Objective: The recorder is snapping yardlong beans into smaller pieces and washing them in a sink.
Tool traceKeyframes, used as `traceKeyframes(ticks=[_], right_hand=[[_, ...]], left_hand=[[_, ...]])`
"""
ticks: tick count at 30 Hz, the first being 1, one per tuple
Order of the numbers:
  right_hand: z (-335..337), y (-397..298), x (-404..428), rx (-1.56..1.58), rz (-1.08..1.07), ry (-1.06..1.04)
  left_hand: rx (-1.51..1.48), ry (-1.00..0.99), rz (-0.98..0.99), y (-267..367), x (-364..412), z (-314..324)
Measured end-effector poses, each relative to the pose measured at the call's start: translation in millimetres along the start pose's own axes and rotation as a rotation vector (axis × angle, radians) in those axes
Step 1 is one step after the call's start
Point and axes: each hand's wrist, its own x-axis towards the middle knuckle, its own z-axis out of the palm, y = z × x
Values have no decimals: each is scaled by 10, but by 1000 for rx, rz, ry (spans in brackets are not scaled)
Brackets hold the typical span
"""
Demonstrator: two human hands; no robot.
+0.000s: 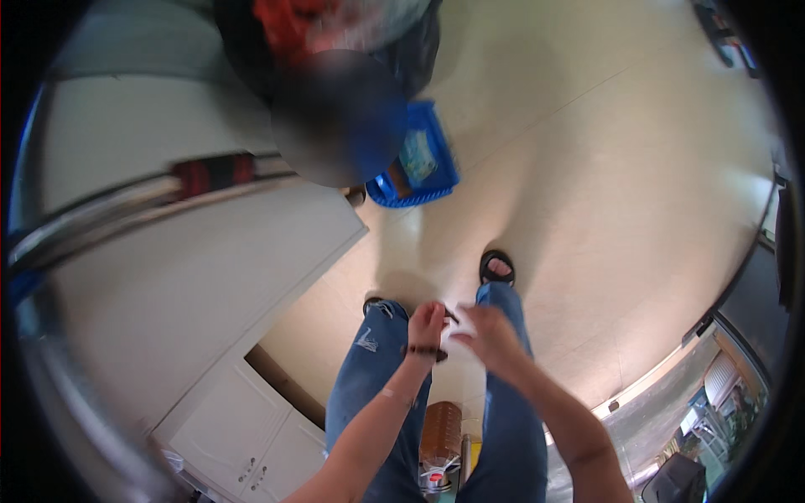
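Note:
My left hand [429, 324] is raised over the gap between my legs, its fingers closed on a small dark, thin object [451, 316] that I cannot name. A dark bracelet [426, 353] circles that wrist. Just to the right, my right hand [494, 334] is blurred, thumb and fingers spread towards the dark object. It appears to hold nothing. Below both hands are the legs of my ripped blue jeans [377, 352] and a black sandal [497, 267] on the pale floor.
A white cabinet [236, 427] stands at left, under a pale top [251, 245]. A metal rail [107, 207] crosses there. Ahead sits a blue plastic basket [445, 170] with items inside, near a dark bag [418, 60]. A large brown-filled bottle [441, 434] is between my legs.

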Motion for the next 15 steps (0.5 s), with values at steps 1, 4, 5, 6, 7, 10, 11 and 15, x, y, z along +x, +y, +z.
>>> traceKeyframes(ticks=[1,4,5,6,7,10,11,15], right_hand=[[-58,-277,-232,38,4,-79],[-316,-1140,-915,125,-120,85],[-430,-1440,-1087,201,-138,64],[-594,-1810,-1277,182,-189,64],[-719,-2185,-1457,269,-150,-31],[-865,-3120,-1902,256,-266,-93],[-896,-3370,-2002,203,-380,-30],[-864,-4291,-2039,246,-573,118]], left_hand=[[43,-77,59,325,-451,19],[-162,-122,-27,942,-1631,-202],[-261,-130,-93,1171,-2011,-305],[-262,-129,-77,1382,-2386,-417],[-295,-110,-22,1548,-2661,-535],[-273,-210,140,2022,-3421,-919],[-324,-186,184,2221,-3674,-1038],[-161,110,863,2834,-4723,-1706]])
